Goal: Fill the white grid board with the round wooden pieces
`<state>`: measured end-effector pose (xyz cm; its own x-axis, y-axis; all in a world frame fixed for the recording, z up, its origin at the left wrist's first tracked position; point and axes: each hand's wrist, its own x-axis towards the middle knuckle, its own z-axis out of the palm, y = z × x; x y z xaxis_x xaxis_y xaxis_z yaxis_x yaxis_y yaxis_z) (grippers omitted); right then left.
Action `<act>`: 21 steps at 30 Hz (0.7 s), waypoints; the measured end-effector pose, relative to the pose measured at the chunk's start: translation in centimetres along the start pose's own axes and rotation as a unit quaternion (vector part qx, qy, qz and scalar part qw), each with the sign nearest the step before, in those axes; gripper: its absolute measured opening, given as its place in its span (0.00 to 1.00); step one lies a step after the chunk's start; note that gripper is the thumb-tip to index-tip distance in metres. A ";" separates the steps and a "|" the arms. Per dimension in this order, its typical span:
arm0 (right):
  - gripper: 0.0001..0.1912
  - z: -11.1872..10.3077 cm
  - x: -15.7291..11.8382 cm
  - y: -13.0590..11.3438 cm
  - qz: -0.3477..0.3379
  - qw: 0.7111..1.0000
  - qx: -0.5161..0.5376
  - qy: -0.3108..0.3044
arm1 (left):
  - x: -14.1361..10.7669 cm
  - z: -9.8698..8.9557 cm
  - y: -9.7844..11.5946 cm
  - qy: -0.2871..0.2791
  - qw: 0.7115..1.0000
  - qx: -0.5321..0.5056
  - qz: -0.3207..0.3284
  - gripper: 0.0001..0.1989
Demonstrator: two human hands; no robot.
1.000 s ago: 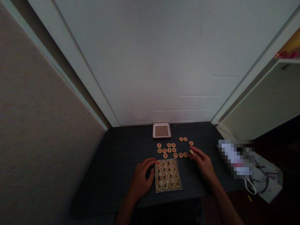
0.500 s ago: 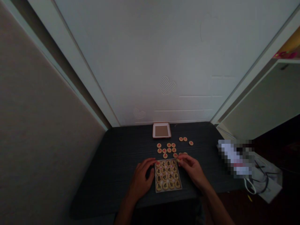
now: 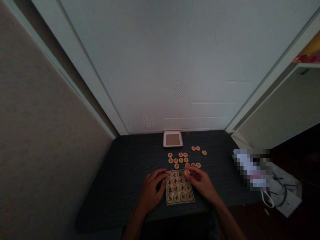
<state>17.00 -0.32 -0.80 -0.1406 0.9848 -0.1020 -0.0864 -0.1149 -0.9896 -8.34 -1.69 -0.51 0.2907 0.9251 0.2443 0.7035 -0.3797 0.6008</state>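
Note:
A square tray (image 3: 180, 203) of round wooden Chinese chess pieces lies near the front of the dark table, its visible pieces mostly marked in black. Along its left side is my left hand (image 3: 153, 189), thumb apart from the fingers, index fingertip at the far left corner over a red-marked piece (image 3: 169, 174). My right hand (image 3: 203, 184) pinches a red-marked chess piece (image 3: 186, 172) between thumb and fingers above the tray's far right corner. That piece partly covers the black one beneath it. Several loose red-marked pieces (image 3: 181, 160) lie just beyond the tray.
An open box lid (image 3: 173, 139) with a brown inside rests at the back against the white panel (image 3: 160, 83). Red pieces (image 3: 198, 148) also lie further right. Cables and a white bag (image 3: 287, 196) are beside the table's right edge.
My right hand has moved left with the chess piece, from beside the tray to over its far right corner. My left hand stays about where it was.

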 end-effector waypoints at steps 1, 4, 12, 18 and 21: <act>0.21 0.0 0.0 0.1 0.002 1.000 0.007 -0.003 | 0.0 0.0 0.0 0.000 1.000 0.000 -0.001 0.16; 0.21 0.0 0.1 0.4 0.001 1.000 0.018 -0.011 | 0.0 -0.1 0.1 -0.001 1.000 -0.001 -0.002 0.16; 0.18 0.1 0.4 0.8 -0.001 0.999 0.039 0.013 | 0.0 0.0 0.1 0.001 1.000 -0.005 -0.004 0.16; 0.17 0.2 0.2 0.1 -0.011 0.996 0.077 0.036 | 0.0 0.1 0.0 0.001 1.000 -0.005 -0.003 0.16; 0.17 0.3 0.1 -0.4 -0.011 0.997 0.065 0.037 | 0.0 0.1 -0.1 -0.001 1.000 -0.005 -0.002 0.15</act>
<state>16.76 -0.24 -0.41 -0.0637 0.9936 -0.0935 -0.2165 -0.1052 -0.9706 -8.33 -1.66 -0.68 0.2891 0.9264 0.2414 0.6980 -0.3766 0.6091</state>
